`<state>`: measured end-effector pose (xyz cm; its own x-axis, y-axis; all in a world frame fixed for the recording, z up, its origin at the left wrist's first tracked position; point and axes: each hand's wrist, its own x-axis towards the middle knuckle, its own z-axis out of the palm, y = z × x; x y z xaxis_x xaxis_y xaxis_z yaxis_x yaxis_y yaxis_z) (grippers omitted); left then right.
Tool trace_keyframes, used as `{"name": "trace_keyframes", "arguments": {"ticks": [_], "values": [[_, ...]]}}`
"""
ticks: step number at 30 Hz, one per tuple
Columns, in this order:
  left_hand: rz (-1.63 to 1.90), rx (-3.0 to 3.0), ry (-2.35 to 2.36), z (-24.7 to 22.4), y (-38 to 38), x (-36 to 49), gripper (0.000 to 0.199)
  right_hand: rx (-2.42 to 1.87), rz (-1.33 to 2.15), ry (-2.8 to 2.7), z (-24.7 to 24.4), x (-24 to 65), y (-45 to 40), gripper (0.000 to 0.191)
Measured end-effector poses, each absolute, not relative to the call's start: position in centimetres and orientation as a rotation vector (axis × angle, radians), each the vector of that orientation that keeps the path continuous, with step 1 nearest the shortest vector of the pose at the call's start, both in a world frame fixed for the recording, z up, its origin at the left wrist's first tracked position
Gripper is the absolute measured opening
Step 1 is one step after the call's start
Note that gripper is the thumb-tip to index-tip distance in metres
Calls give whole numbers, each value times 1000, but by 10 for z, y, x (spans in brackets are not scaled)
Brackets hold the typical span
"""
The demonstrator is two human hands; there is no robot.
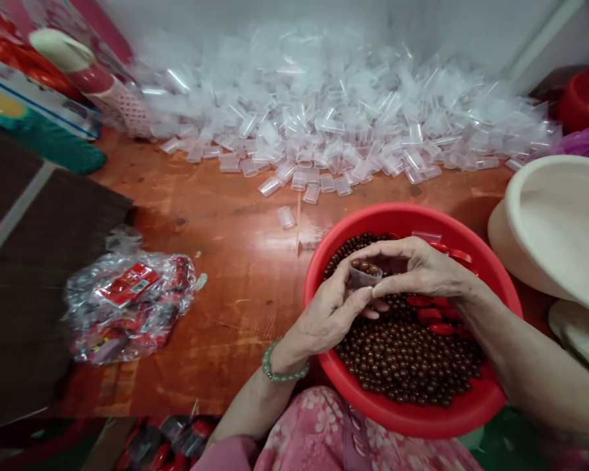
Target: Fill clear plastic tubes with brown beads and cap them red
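Observation:
A small clear plastic tube [365, 277] with brown beads showing at its top is held over the red basin [412, 422]. My left hand [331, 313], with a green bead bracelet [283, 375] at the wrist, grips the tube from the left and below. From the right, my right hand [417, 271] pinches its rim, fingers curved around the far side. Loose brown beads [407, 360] fill much of the basin beneath both hands. Several red plastic caps [442, 320] lie among the beads on the right, partly covered by my right forearm.
Many clear tubes [324, 111] are heaped along the wall, one tube [286, 217] lying apart. A clear bag of red packs [130, 307] sits at left beside a dark box [24, 261]. A cream bowl [535, 261] stands right of the basin. A thermos [88, 75] stands back left.

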<state>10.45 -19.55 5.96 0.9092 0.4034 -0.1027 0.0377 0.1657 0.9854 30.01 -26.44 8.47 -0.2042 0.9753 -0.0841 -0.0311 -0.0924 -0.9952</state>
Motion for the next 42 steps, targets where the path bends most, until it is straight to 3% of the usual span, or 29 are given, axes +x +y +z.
{"name": "trace_keyframes", "arguments": {"ticks": [8, 18, 29, 38, 42], "values": [[223, 1322, 371, 53, -192, 105, 39, -1220, 1318, -1412, 88, 302, -264, 38], [233, 1097, 374, 54, -188, 111, 65, -1178, 1319, -1260, 89, 301, -266, 27], [216, 1073, 398, 57, -187, 112, 40, -1382, 1168, -1349, 91, 302, -264, 21], [270, 982, 382, 55, -184, 113, 36, -1366, 1171, -1367, 101, 303, -274, 24], [339, 963, 363, 55, -184, 113, 35, -1406, 969, -1549, 109, 307, -277, 34]]}}
